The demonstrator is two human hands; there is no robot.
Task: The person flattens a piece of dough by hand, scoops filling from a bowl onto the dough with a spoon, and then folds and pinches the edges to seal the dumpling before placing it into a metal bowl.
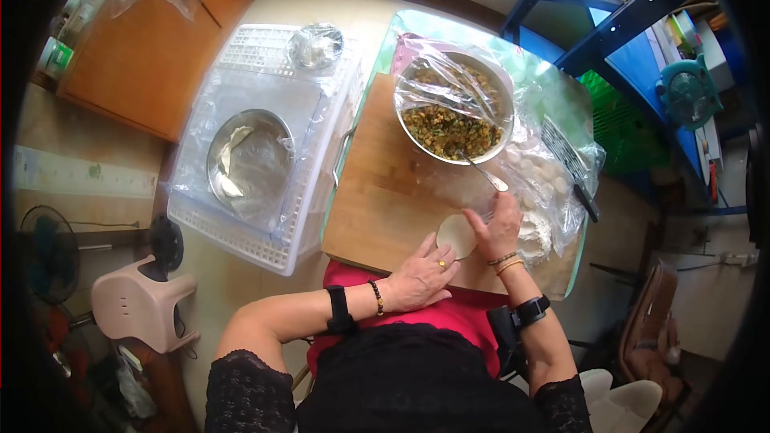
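A round, pale dough wrapper (456,236) lies near the front of the wooden board (377,184), between my two hands. My left hand (417,278) rests with its fingers stretched out, fingertips touching the wrapper's lower left edge. On the other side, my right hand (499,230) has its thumb at the wrapper's right edge and its fingers apart from the thumb, near the spoon handle (492,181). That spoon leans out of a large bowl of chopped filling (453,130), partly covered by clear plastic film. Small dough pieces (541,172) lie under plastic to the right, beside white flour (536,236).
A black-handled knife or cleaver (585,200) lies on the plastic at the right. Left of the board, a white plastic crate (301,228) carries a metal bowl (283,132) with pale dumplings and a smaller wrapped bowl (315,46). A pink stool (132,301) stands at the lower left.
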